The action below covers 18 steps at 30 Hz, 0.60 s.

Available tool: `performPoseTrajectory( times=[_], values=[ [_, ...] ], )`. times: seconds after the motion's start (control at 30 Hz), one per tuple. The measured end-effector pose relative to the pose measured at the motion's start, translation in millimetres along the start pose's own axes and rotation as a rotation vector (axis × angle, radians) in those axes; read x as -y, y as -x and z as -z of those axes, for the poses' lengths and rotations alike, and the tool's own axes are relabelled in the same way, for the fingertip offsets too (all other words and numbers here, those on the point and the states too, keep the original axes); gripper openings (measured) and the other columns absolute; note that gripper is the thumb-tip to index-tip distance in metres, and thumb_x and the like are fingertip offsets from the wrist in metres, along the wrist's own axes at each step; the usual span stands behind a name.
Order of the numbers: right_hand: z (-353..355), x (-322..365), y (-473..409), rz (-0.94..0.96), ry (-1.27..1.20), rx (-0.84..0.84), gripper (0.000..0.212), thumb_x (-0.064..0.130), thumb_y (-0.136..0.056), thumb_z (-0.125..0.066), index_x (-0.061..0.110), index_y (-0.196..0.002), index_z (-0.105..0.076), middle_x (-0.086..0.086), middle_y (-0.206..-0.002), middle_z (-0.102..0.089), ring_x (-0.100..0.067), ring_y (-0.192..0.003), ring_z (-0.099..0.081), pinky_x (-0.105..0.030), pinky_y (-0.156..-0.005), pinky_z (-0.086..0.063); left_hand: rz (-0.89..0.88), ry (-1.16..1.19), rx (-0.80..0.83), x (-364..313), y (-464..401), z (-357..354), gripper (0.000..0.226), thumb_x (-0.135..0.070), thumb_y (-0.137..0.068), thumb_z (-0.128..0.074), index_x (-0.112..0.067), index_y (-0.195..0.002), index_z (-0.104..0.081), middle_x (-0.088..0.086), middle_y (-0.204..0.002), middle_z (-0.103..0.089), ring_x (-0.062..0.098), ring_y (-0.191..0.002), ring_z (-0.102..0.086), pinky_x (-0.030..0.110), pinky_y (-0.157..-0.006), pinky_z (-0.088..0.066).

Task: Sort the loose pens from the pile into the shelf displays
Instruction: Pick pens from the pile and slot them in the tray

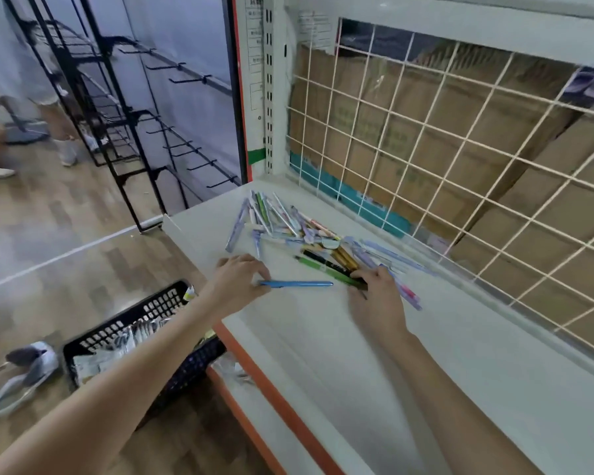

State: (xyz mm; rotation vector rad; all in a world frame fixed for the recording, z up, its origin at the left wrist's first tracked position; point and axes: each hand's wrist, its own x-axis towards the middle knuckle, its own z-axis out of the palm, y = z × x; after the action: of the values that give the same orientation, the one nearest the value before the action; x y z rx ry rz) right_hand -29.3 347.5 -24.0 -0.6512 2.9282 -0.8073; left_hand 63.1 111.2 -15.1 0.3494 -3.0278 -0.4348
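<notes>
The left hand [240,277], just left of the frame's centre, pinches the left end of a blue pen [295,284] with curled fingers; the pen lies level across the white shelf [374,354]. The right hand [379,299], just right of centre, has its fingers curled over the near ends of a green pen [326,271] and a black pen [323,262], gripping them against the shelf, while a few purple and pink pens [408,293] poke out beyond its knuckles.

At lower left a black plastic basket [124,334] sits on the wood floor, holding packaged goods. A black hook rack [124,125] stands at upper left. The pile of loose pens [288,224] lies on the shelf above centre, fanned from the back corner toward the right hand. Behind it, a cream wire grid [443,149] fills the upper right, with cardboard boxes [408,132] behind the wires.
</notes>
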Motion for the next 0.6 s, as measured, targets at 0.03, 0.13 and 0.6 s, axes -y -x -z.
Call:
performPoseTrajectory(
  times=[0.03,0.13,0.6],
  values=[
    [-1.2,0.8,-1.4,-0.012,-0.001,-0.014,0.031,0.009,-0.089,-0.053,0.014,-0.118,-0.062,-0.007,-0.117,-0.050,-0.023,-0.109,-0.051,-0.029,-0.094,-0.041,-0.021,0.014,0.013,3.0,-4.5,-0.6,0.015,-0.036,-0.087,-0.060,-0.028,-0.100,-0.063,-0.008,-0.109,-0.055,0.013,-0.107,-0.051,0.030,-0.091,-0.030],
    [-3.8,3.5,-5.4,-0.024,0.033,-0.020,0.025,0.011,-0.090,-0.053,0.012,-0.113,-0.064,-0.006,-0.113,-0.049,-0.024,-0.108,-0.050,-0.029,-0.095,-0.039,-0.098,0.115,0.011,9.1,-11.8,0.5,0.012,-0.029,-0.087,-0.064,-0.019,-0.095,-0.063,-0.008,-0.095,-0.057,0.012,-0.086,-0.053,0.027,-0.079,-0.037],
    [14.1,12.1,12.7,-0.122,-0.302,-0.129,0.017,0.005,-0.088,-0.055,0.019,-0.097,-0.056,-0.002,-0.105,-0.054,-0.012,-0.087,-0.050,-0.014,-0.072,-0.035,-0.046,1.038,-0.147,-13.7,-32.3,25.2,0.017,-0.006,-0.083,-0.067,-0.021,-0.082,-0.060,0.003,-0.075,-0.066,0.012,-0.073,-0.061,0.020,-0.068,-0.049]
  ],
)
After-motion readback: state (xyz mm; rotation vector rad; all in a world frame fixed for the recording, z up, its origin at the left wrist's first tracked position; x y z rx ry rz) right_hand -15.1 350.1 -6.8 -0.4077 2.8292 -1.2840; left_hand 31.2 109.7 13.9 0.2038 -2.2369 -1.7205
